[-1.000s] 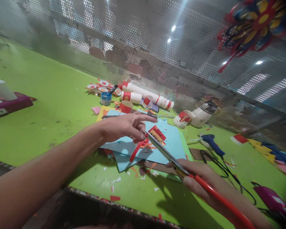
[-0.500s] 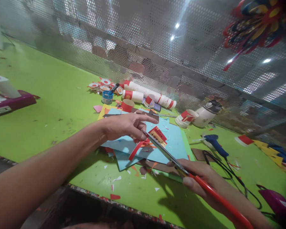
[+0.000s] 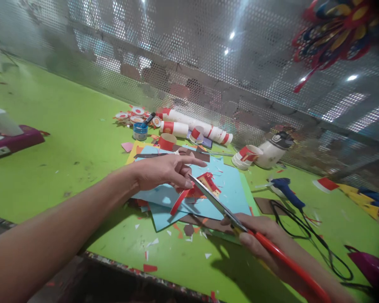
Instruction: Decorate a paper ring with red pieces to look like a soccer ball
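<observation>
My left hand [image 3: 166,171] hovers over light blue paper sheets [image 3: 233,185], its thumb and curled fingers pinched together at the end of a red paper strip [image 3: 178,204], index finger stretched out. The strip hangs down below the thumb. In my right hand [image 3: 262,235] are scissors [image 3: 219,204] with long metal blades and red handles. The blade tips are right beside the left fingertips, and the blades look nearly closed. Just behind the blades is a red and yellow printed paper piece [image 3: 212,182], partly covered by them; whether it joins the strip I cannot tell.
Behind the sheets are a blue paint jar [image 3: 140,131], white-and-red paper cups [image 3: 244,157] and a long cup stack [image 3: 198,124]. On the right lie a blue glue gun [image 3: 286,191] and its black cord [image 3: 316,242]. Paper scraps [image 3: 150,267] dot the green table [image 3: 113,235].
The view has shifted slightly. The printed paper piece has tilted and sits a little lower behind the blades. Both hands keep nearly the same pose.
</observation>
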Demonstrator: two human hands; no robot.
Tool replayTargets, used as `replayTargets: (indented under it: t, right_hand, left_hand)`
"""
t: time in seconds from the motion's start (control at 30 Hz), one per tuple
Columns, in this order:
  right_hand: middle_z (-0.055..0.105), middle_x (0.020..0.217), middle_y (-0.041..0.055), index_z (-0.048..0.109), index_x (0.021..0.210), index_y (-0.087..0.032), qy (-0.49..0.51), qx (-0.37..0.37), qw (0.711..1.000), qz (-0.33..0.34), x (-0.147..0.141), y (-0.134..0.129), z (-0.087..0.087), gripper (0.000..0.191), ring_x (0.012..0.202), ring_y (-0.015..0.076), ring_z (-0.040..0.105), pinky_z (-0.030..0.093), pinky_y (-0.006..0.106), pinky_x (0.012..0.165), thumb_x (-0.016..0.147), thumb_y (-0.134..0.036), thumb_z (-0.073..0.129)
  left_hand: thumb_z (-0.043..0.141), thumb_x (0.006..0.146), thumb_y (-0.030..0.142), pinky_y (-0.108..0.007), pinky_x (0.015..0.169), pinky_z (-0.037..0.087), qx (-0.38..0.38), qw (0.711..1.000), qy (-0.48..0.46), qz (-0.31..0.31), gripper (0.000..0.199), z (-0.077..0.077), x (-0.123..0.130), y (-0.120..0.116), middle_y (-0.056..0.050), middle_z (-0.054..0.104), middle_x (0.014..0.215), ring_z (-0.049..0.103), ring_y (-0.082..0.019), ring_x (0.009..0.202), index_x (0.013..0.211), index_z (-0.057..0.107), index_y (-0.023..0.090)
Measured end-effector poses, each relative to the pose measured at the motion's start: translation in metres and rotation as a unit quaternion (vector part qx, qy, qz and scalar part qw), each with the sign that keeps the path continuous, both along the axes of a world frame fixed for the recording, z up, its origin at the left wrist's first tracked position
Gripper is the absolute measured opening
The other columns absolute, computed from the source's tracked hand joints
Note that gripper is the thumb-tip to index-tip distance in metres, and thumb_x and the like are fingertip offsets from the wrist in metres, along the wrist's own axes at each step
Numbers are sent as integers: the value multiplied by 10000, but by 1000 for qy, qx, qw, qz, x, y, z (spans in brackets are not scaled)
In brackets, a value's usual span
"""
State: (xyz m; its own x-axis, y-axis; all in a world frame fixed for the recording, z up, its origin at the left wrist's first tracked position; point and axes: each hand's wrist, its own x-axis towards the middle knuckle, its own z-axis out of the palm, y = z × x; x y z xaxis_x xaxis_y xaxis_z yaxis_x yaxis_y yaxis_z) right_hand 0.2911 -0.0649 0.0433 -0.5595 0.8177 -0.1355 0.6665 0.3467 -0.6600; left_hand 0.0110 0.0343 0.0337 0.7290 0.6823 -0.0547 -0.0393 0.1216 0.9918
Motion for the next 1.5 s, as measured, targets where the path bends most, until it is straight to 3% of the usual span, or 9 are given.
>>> replayTargets:
  t: [0.17,0.37,0.57,0.7,0.83,1.0,1.13,1.33,1.5]
  right_hand:
    - [644,807,37,681,1048,-204,39,26,998,-43,-6,1,-4,453,680,163,540,419,264,617,957,-553,408]
    - [500,660,-14,652,956,-179,63,57,986,-141,-14,3,-5,394,588,135,427,343,259,555,938,-525,466]
    - [475,651,-29,620,1006,-169,101,107,971,-187,-22,7,-1,299,582,133,418,359,268,552,912,-445,552]
    - [607,855,23,573,1184,-192,210,78,958,-180,-37,12,-2,338,755,172,565,452,301,681,917,-400,571]
    - [633,977,40,576,1183,-226,334,39,926,-171,-57,14,-9,323,852,182,613,492,341,792,914,-403,608]
    - [623,739,-18,561,1149,-248,427,18,874,-229,-66,15,-19,301,700,165,602,510,311,645,883,-343,666]
    - [616,747,-23,582,1103,-238,449,42,853,-261,-62,20,-19,280,676,157,591,506,307,631,861,-331,688]
    - [619,690,-33,576,1120,-219,376,115,877,-275,-57,26,-14,273,658,161,601,468,301,644,875,-311,654]
    - [579,725,-35,587,1125,-200,332,91,915,-208,-56,32,-3,291,631,136,556,440,285,615,860,-296,660]
  left_hand:
    - [724,739,174,-273,634,411,7,1000,7,21,725,-4,-1,1,33,605,694,549,-129,641,1408,444,192]
    - [737,714,146,-284,641,458,25,997,1,67,673,0,3,-5,4,652,726,589,-138,649,1346,509,161]
    - [778,690,144,-248,615,516,-27,990,-47,132,355,2,9,-11,-4,656,710,642,-125,614,1038,705,135]
    - [772,679,88,-264,678,574,-94,968,-117,201,144,2,17,-14,-47,694,741,688,-151,639,810,714,90]
    - [727,704,48,-218,700,572,-98,956,-148,232,94,3,22,-19,-14,695,741,700,-124,633,719,662,114]
    - [720,713,46,-211,681,562,-110,956,-154,224,113,1,26,-25,-17,697,681,717,-144,644,703,631,115]
    - [751,707,89,-224,675,552,-110,963,-137,202,141,-4,28,-30,-32,711,653,718,-156,670,691,617,127]
    - [810,658,203,-248,656,520,-92,981,-64,156,189,-11,30,-34,-33,726,661,688,-156,667,755,656,153]
    - [780,664,275,-286,645,480,-46,996,32,67,140,-5,34,-43,-49,705,643,616,-164,615,687,726,148]
